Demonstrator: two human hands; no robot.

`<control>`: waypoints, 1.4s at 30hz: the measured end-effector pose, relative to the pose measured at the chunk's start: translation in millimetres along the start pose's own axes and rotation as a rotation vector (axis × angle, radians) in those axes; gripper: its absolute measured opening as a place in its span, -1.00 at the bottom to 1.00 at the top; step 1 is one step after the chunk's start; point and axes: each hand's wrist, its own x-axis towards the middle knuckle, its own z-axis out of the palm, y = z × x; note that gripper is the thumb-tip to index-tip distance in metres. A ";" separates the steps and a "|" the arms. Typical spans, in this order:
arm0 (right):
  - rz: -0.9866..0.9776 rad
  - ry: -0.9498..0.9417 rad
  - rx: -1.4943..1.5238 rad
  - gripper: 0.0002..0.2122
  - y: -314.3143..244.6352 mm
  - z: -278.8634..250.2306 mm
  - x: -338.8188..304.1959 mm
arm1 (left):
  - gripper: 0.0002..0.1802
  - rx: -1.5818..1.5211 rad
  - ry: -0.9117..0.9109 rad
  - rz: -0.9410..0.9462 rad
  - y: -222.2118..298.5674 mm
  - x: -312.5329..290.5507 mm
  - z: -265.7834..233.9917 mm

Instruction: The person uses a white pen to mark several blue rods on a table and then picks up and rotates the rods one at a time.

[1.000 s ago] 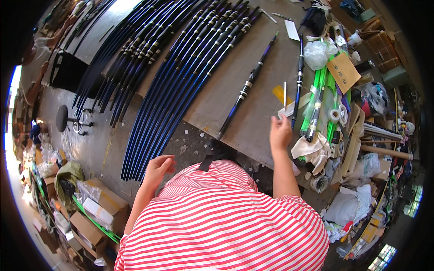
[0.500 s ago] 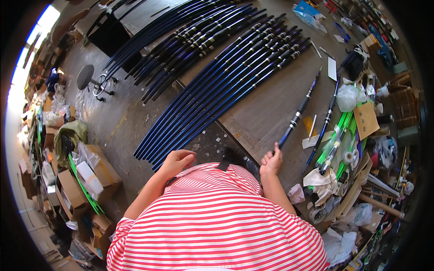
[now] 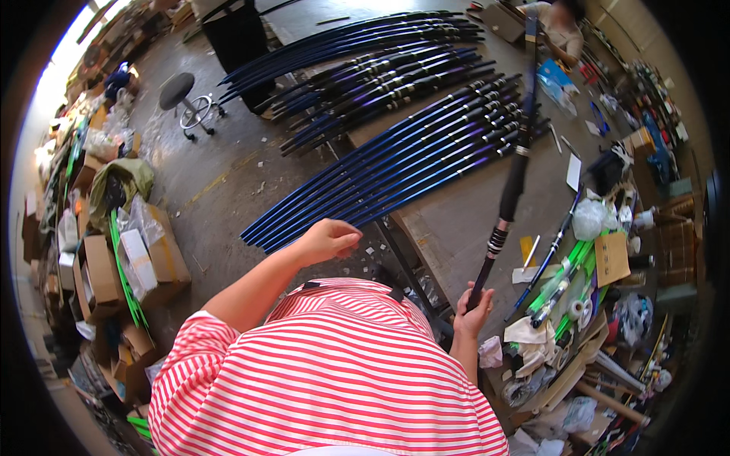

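My right hand [image 3: 473,310] is wrapped round the lower end of a dark fishing rod [image 3: 511,190] with silver bands. The rod stands up from the hand, tilted, its upper end reaching toward the top of the view. My left hand [image 3: 332,239] hangs in front of my body with its fingers curled together, and nothing shows in it. Just beyond that hand lies a row of blue fishing rods [image 3: 380,171], their thin ends jutting past the table edge. Further back, more dark rods [image 3: 395,76] lie in rows.
At the right, the table [image 3: 449,220] bears green rods [image 3: 566,281], a plastic bag [image 3: 589,220], a brown envelope [image 3: 611,258] and another rod [image 3: 546,254]. A person [image 3: 559,34] sits at the far right. A round stool [image 3: 179,90] and cardboard boxes [image 3: 163,266] stand left.
My right hand has lifted the fishing rod from low over the table to a steep tilt, closer to me. My left hand has moved slightly right and forward. The view has shifted.
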 end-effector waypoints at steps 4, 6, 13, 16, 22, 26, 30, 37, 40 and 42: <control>-0.014 -0.198 -0.350 -0.54 2.2 -3.9 -0.5 | -0.54 -0.346 0.167 0.226 16.2 1.0 -37.5; -0.007 -0.245 -0.479 -0.51 -2.9 -9.8 -0.9 | -0.43 -0.494 0.379 0.455 23.8 -1.5 -71.2; -0.043 -0.499 -0.735 -0.50 -36.3 -38.3 24.2 | -0.27 -0.724 0.710 0.810 45.1 -41.0 -174.1; -0.094 -0.644 -0.838 -0.51 -57.2 -30.2 37.2 | -0.35 -0.710 0.705 0.836 51.7 -68.4 -189.4; -0.183 -0.771 -0.903 -0.56 -90.1 -21.3 64.4 | -0.54 -0.231 0.486 0.182 30.5 -116.7 -201.6; -0.169 -0.738 -0.815 -0.62 -107.1 -35.4 92.8 | -0.61 0.004 0.180 0.080 30.5 -135.9 -192.7; -0.139 -0.727 -0.747 -0.69 -140.0 -30.9 116.2 | -0.53 -0.025 -0.208 -0.135 18.0 -143.5 -164.6; -0.065 -0.507 0.133 -0.67 -158.2 -35.8 162.5 | -0.53 -0.434 -0.384 -0.279 -51.6 -140.6 -84.5; 0.073 -0.729 0.344 -0.64 -158.2 -7.4 166.2 | -0.62 -0.510 -0.410 -0.347 -48.0 -128.7 -49.5; 0.092 -0.747 0.338 -0.62 -149.5 7.6 174.5 | -0.62 -0.460 -0.308 -0.353 -25.3 -122.4 -30.9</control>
